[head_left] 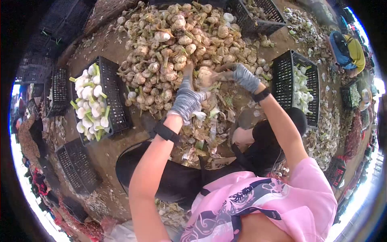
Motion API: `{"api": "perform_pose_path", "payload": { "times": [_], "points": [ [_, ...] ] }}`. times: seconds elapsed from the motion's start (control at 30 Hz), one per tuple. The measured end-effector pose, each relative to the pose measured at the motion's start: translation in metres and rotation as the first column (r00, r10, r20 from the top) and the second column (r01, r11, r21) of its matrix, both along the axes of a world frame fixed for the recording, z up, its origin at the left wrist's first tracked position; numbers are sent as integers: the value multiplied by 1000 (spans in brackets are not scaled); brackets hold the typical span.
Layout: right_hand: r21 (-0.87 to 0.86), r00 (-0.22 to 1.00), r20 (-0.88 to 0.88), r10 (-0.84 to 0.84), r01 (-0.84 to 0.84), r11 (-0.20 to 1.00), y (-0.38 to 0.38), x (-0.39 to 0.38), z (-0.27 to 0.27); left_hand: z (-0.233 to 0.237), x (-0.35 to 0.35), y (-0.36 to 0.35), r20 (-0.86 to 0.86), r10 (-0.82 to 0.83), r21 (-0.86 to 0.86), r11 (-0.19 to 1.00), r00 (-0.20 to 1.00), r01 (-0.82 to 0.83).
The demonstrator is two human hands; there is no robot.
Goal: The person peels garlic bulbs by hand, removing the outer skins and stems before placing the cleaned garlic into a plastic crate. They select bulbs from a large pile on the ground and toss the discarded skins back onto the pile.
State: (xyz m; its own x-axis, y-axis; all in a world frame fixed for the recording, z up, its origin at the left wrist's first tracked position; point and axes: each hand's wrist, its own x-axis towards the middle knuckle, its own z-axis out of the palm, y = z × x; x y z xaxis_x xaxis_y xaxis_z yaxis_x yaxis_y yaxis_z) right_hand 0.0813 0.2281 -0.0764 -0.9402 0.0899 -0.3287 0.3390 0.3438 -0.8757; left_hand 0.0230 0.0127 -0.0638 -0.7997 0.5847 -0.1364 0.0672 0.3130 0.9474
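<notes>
Between my two hands is a garlic bulb (pixel 205 77) with its dry outer skin, slightly blurred. My left hand (pixel 187 94), in a grey knit glove with bare fingertips, closes on the bulb from its left side. My right hand (pixel 240 76), gloved the same way, has its fingers bent in and pinching at the bulb's right side; those fingertips are smeared by motion. Just beyond both hands rises a big heap of unpeeled garlic (pixel 161 60). Loose peeled skins (pixel 205 133) lie below my hands, between my legs.
A black crate (pixel 115 97) of white, trimmed garlic stands at left, and another black crate (pixel 284 80) with cleaned garlic at right. A third crate (pixel 258 26) is behind the heap. An upturned crate (pixel 78 167) lies lower left. Another person (pixel 347 50) crouches far right.
</notes>
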Motion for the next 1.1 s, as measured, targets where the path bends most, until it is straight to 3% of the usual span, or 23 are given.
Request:
{"api": "perform_pose_path", "payload": {
  "times": [0.07,0.1,0.13,0.17,0.2,0.23,0.27,0.3,0.37,0.4,0.43,0.5,0.53,0.6,0.73,0.8,0.93,1.0,1.03,1.1],
  "points": [
    [-63,994,5,107,-107,992,-3,5,21,12,-5,1,54,-260,209,947,964,244],
    [-245,993,-110,47,-73,967,1,8,19,29,-3,3,307,-230,252,955,923,155],
    [-421,977,-210,-34,-59,905,3,10,18,27,-4,5,297,-233,259,953,926,157],
    [-799,958,-257,-125,-138,586,-6,15,21,19,-7,6,246,-211,350,930,946,117],
    [-792,956,-267,-121,-146,593,-14,19,31,26,-8,9,197,-183,440,895,963,80],
    [-741,972,-205,-116,-77,667,-21,23,43,32,-2,11,340,-176,524,851,924,-30],
    [-680,983,-142,-119,-10,733,-24,24,51,33,2,13,332,-175,528,849,927,-29],
    [-412,965,-217,-146,45,910,-30,25,38,31,6,14,204,-143,490,872,968,26],
    [-453,932,-240,-273,141,880,-47,23,22,29,15,16,-149,-43,346,934,988,93],
    [-516,901,-226,-370,211,830,-53,22,19,27,15,16,-149,-47,338,936,988,95],
    [-522,901,-222,-373,213,826,-53,22,20,23,15,15,-174,-22,346,935,985,82],
    [-618,931,-4,-365,285,733,-48,19,29,41,19,12,-222,-4,363,928,975,87],
    [-619,931,-3,-366,286,731,-48,19,32,39,20,12,-221,-5,360,929,975,87],
    [-456,936,-131,-327,236,858,-47,20,35,34,21,13,-60,-7,446,895,998,33],
    [-407,923,-197,-330,230,884,-41,20,38,30,17,14,40,-33,496,868,999,9],
    [-226,954,-241,-180,126,966,-36,21,51,33,13,13,199,-66,555,830,978,-58],
    [-314,943,-282,-178,84,946,-35,24,48,45,3,-1,386,-90,493,861,918,-123],
    [-298,966,-193,-171,108,949,-45,27,49,50,-8,-2,751,-105,365,888,652,-278],
    [-280,978,-168,-122,71,957,-47,30,53,53,-5,-1,766,-202,442,855,610,-272],
    [-230,960,-270,-79,15,973,-50,37,43,38,-10,-3,809,-141,348,897,570,-273]
  ]
}}
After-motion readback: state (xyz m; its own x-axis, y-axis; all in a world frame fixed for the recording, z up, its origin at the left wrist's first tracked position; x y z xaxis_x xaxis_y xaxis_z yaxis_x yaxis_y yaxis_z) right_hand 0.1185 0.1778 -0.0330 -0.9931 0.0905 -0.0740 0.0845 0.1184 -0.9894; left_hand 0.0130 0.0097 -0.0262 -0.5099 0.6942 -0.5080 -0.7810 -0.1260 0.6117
